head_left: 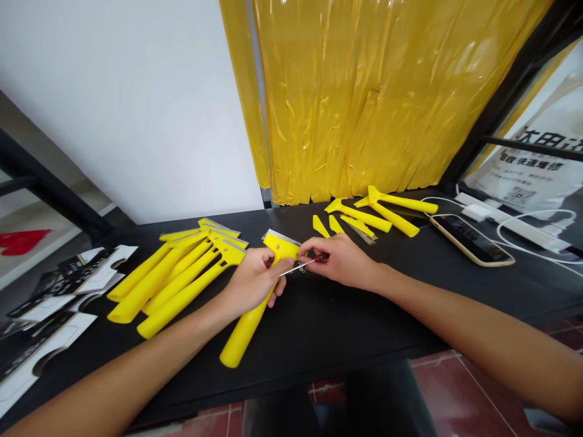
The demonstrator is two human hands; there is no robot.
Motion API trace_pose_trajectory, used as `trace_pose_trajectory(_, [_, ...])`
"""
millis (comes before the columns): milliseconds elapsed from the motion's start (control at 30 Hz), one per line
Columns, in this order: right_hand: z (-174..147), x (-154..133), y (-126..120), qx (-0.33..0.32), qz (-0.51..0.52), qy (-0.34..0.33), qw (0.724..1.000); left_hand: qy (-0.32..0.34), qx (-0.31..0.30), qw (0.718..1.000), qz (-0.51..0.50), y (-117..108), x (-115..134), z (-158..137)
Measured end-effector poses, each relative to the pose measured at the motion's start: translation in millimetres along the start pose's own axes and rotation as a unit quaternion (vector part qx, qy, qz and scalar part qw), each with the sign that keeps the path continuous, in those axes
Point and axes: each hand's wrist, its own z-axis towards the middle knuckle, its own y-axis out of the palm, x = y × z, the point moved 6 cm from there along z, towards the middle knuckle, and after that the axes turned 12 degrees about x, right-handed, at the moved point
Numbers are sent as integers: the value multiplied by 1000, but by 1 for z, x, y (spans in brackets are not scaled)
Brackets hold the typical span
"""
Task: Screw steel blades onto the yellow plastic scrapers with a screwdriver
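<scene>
My left hand [250,276] is closed around the neck of a yellow scraper [246,334], whose handle slants down toward the table's front edge. A metal blade edge shows along the top of its head. My right hand [344,260] pinches a small screwdriver [296,267] with a dark red handle. Its thin shaft lies across the scraper's neck, and the tip is close to my left thumb. The right fingertips are at the right corner of the scraper head. Left of my hands lies a pile of several yellow scrapers [168,276] with blades at their heads.
At the back right are more yellow scraper handles [364,216] and loose yellow head pieces [357,226]. A phone [471,238], a power strip [514,221] and white cables lie farther right. Printed cardboard sleeves [68,297] are at the left. Yellow plastic film [355,103] hangs behind the black table [364,328].
</scene>
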Motion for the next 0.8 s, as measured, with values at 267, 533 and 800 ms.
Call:
trace_pose_trajectory(267, [0, -1, 0, -9, 1, 58, 998, 8, 9, 1000, 20, 2, 0, -5])
trace_pose_trajectory(533, [0, 8, 2, 18, 64, 136, 988, -33, -18, 997, -61, 4, -7, 0])
trace_pose_trajectory(800, [10, 10, -35, 92, -17, 70, 993, -74, 77, 981, -165, -26, -18, 25])
